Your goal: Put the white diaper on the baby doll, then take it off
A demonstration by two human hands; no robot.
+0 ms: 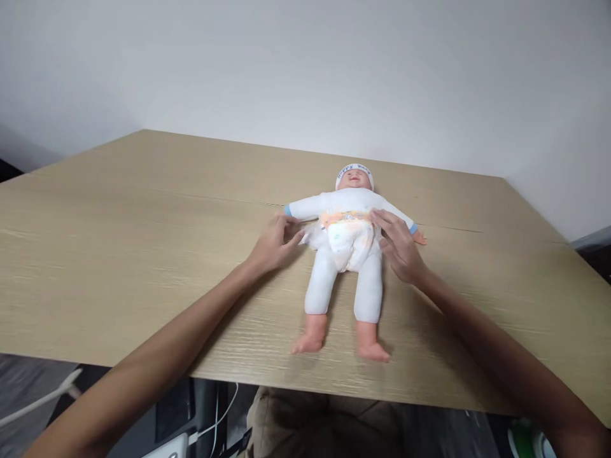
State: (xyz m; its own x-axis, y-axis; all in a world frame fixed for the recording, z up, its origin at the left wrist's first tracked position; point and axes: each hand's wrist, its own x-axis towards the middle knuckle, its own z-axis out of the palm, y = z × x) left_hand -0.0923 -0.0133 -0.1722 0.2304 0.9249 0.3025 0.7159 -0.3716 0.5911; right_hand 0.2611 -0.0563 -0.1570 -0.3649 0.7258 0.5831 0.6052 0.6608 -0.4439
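A baby doll (344, 280) in a white suit and cap lies on its back on the wooden table (143, 210), head away from me. A white diaper (347, 238) with an orange band wraps its hips. My left hand (275, 245) pinches the diaper's side flap at the doll's left hip, fingers closed on it. My right hand (398, 247) lies on the other hip, fingers pressed against the diaper's band and side.
The table's near edge runs just below the doll's feet. Under it hang white cables (42, 397) and a white power strip (169, 446). A grey wall stands behind the table. A green and white object (527, 440) shows at the bottom right.
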